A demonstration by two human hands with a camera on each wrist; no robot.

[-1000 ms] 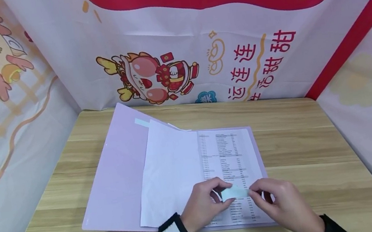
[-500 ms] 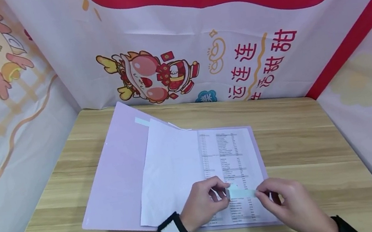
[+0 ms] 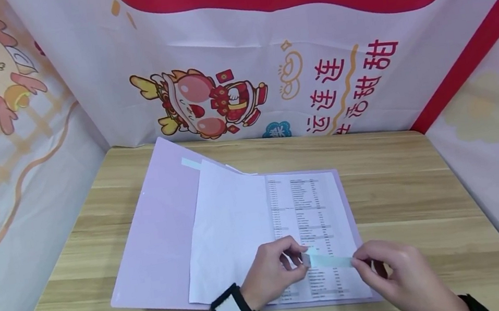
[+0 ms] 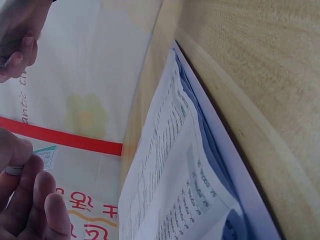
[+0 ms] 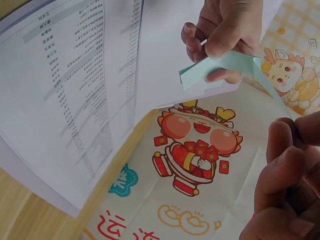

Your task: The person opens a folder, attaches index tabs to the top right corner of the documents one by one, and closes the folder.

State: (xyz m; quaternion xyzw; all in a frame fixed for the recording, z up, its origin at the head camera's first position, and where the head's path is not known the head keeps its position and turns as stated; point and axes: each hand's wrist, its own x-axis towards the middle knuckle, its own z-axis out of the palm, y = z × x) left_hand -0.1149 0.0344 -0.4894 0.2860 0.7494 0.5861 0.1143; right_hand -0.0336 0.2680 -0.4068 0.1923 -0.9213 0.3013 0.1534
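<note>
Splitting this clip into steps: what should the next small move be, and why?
Probably the right hand should pull the pale-teal sticky strip sideways until it parts from the pad. The right hand pinches one end, the left hand grips the pad, and the strip spans the gap above the printed page, apparently joined at the pad.

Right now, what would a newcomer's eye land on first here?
Likely the red-cheeked cartoon figure, printed on the backdrop behind the table. Next, the open lilac folder on the table, then the pale green strip held between the left hand and right hand above the printed page.
</note>
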